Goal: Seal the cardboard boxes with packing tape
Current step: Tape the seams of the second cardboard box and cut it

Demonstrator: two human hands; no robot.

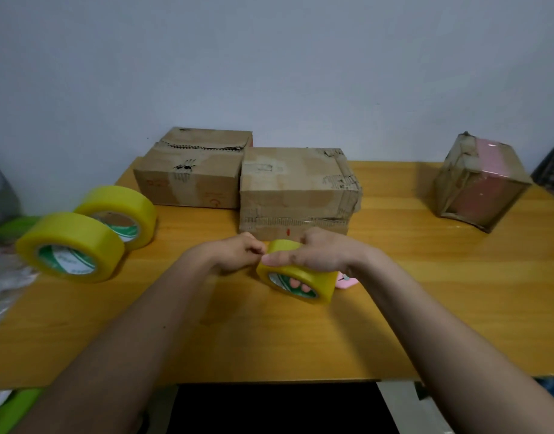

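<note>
A yellow tape roll [324, 281] stands on edge on the wooden table [426, 308], just in front of a worn cardboard box [296, 189]. My right hand [313, 250] grips the roll from above, with fingers showing through its core. My left hand [241, 250] is curled at the roll's left side, fingertips pinching at its surface; whether it holds the tape's end I cannot tell. A second cardboard box [194, 173] sits behind and left of the first.
Two more yellow tape rolls [72, 242] [122, 205] lie at the table's left. A box wrapped in pink and clear tape [482, 183] stands at the far right. A small pink object [346, 281] peeks out behind the held roll. Clear plastic [3, 277] lies at the left edge.
</note>
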